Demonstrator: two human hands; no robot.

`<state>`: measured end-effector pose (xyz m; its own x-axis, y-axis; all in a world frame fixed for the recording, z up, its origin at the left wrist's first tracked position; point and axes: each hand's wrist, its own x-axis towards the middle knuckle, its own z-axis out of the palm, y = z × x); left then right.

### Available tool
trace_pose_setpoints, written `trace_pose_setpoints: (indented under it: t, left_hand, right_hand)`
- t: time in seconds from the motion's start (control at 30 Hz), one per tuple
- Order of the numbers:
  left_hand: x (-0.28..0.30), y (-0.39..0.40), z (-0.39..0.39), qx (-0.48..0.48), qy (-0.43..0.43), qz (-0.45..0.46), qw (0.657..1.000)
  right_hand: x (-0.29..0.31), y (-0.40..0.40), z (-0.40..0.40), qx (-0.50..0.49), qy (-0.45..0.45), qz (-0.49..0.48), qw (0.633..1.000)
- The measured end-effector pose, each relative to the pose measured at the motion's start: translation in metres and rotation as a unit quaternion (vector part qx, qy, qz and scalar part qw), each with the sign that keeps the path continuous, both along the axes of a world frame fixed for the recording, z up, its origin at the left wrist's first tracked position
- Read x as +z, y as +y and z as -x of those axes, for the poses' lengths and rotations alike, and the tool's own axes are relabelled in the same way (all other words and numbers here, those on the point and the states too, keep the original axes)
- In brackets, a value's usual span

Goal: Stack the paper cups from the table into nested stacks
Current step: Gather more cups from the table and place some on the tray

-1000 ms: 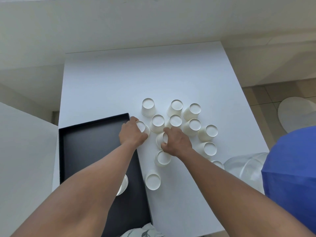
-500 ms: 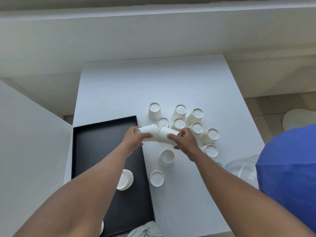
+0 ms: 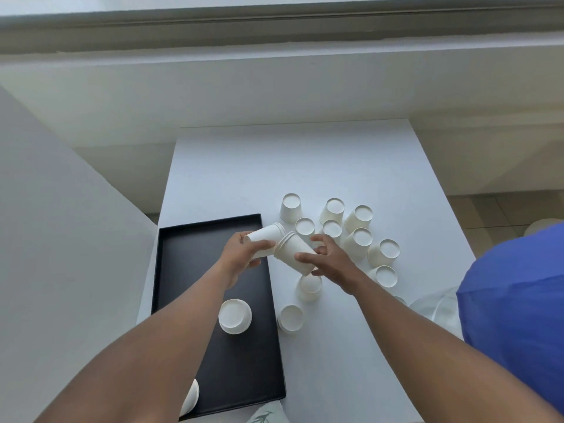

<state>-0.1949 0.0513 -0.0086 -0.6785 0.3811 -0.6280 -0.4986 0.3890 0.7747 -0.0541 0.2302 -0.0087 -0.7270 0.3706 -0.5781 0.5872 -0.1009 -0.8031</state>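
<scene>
My left hand (image 3: pixel 241 259) grips a white paper cup (image 3: pixel 265 238) held on its side above the tray's far right corner. My right hand (image 3: pixel 331 261) grips a second paper cup (image 3: pixel 294 250), also tipped over, its rim end touching the side of the left cup. Several more white cups (image 3: pixel 357 241) stand upside down on the white table (image 3: pixel 274 166) just beyond and to the right of my hands. Two further upturned cups (image 3: pixel 309 286) (image 3: pixel 290 317) stand nearer me, beside the tray.
A black tray (image 3: pixel 189 270) lies on the table's left side with a short nested stack of cups (image 3: pixel 235 315) on it; another cup (image 3: pixel 190 396) peeks out by my left forearm. Clear plastic (image 3: pixel 433 309) and blue fabric (image 3: pixel 515 300) sit at the right edge.
Both hands each took a cup from the table, lifted them and turned them on their sides, bringing them together. The camera view tilted up and the scene shifted down.
</scene>
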Motion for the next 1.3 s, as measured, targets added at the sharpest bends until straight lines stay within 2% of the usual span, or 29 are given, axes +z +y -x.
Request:
trace_pose_setpoints:
  t: [0.23,0.5,0.63,0.8,0.93,1.3]
  left_hand:
    - [0.002,-0.016,0.002,0.005,-0.014,-0.006,1.000]
    - [0.019,-0.022,-0.001,-0.067,-0.065,-0.027,0.995]
    - [0.025,-0.024,-0.004,-0.081,-0.095,-0.070,0.990]
    - [0.026,-0.023,-0.002,0.036,-0.090,-0.146,0.985]
    - [0.025,-0.016,0.000,0.081,-0.079,-0.126,0.985]
    - [0.031,-0.006,-0.015,0.040,-0.034,-0.077,0.996]
  right_hand:
    - [0.017,-0.002,0.002,-0.062,0.031,0.064,0.996]
    - [0.021,-0.001,0.007,-0.171,0.066,0.130,0.974]
    - [0.021,-0.001,0.006,-0.161,0.074,0.150,0.973]
    - [0.017,-0.003,0.003,-0.123,0.061,0.166,0.976]
    - [0.015,-0.008,0.001,-0.092,0.063,0.188,0.976]
    - [0.019,-0.013,0.007,-0.079,0.081,0.209,0.971]
